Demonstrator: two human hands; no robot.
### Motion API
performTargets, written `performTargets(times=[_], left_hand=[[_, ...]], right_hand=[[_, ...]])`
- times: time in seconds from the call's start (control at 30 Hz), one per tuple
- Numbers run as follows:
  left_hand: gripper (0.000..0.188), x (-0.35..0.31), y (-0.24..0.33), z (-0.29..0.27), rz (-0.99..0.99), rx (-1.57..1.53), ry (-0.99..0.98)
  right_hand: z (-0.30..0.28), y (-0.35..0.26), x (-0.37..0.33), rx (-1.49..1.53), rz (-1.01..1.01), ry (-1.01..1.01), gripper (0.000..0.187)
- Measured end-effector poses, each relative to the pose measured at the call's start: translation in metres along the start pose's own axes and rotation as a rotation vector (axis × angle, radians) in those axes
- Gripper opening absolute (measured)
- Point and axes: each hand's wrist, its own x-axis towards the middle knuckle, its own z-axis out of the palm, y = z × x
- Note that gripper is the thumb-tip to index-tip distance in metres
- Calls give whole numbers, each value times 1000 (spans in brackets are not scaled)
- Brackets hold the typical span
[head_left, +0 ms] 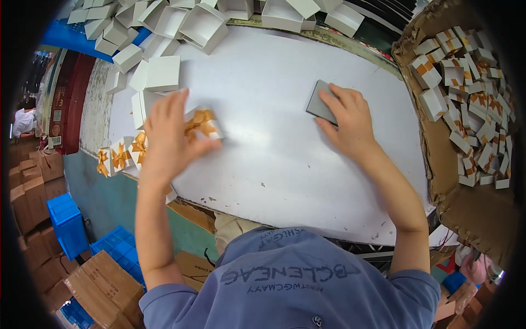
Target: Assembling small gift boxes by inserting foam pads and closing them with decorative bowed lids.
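Note:
At the left of the white tabletop, my left hand (167, 134) is open, its thumb apart from its fingers and slightly smeared by motion. Just right of its palm is a small white box with a gold ribbon bow (204, 124), partly hidden; whether the hand touches it I cannot tell. My right hand (350, 118) grips a flat dark grey block (321, 102) on the right half of the table, fingers over its top and thumb at its near edge. More white boxes with gold bows (120, 156) stand beside my left forearm.
Plain white boxes (163, 73) are piled at the far left, and open white boxes (204, 26) line the far edge. A large cardboard carton (433, 164) at the right holds many ribboned boxes (466, 104). Blue crates (67, 225) and brown cartons (104, 288) stand on the floor at left.

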Motion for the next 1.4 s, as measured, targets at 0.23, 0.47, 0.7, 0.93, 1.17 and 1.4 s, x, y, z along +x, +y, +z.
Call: performTargets(times=[0.23, 0.47, 0.7, 0.93, 1.17, 1.4], left_hand=[[74, 101, -57, -3, -26, 418, -316], [74, 60, 29, 9, 82, -781, -56], [100, 13, 103, 69, 567, -879, -12], [55, 5, 61, 49, 745, -505, 25], [62, 4, 63, 43, 690, -550, -159], [91, 17, 91, 77, 501, -1272, -30]], right_hand=[[-6, -20, 4, 28, -3, -81, 47], [-35, -10, 6, 59, -80, 343, 26], [-24, -50, -28, 171, -382, -180, 31], [-96, 106, -42, -354, 374, 164, 13], [-84, 52, -35, 664, 579, 309, 30], [-13, -36, 6, 855, 470, -255, 28]])
